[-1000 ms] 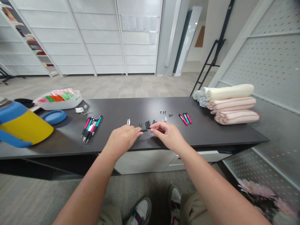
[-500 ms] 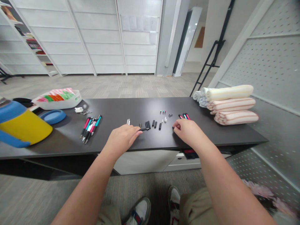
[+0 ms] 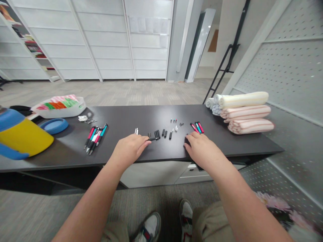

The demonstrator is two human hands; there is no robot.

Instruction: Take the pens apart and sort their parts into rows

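Note:
My left hand (image 3: pixel 130 148) rests on the dark table (image 3: pixel 126 117), its fingers together, pinching the end of a short black pen part (image 3: pixel 152 138). Just beyond it lie several black pen barrels (image 3: pixel 158 134) and two white refills (image 3: pixel 136 131). My right hand (image 3: pixel 200 147) lies knuckles-up near the table's front edge with its fingers curled under; what they hold, if anything, is hidden. It sits just in front of three red and teal pens (image 3: pixel 196 127). Small pen tips (image 3: pixel 174 120) lie further back.
A bundle of several assembled pens (image 3: pixel 94 135) lies at the left. Further left are a blue lid (image 3: pixel 54 125), a yellow and blue jug (image 3: pixel 24 138) and a white tray (image 3: pixel 75 111) of coloured items. Rolled striped towels (image 3: pixel 246 112) are stacked at the right end.
My right hand has let go of the black part it shared with the left hand and moved right, then back toward the table edge. The left hand stays at the part.

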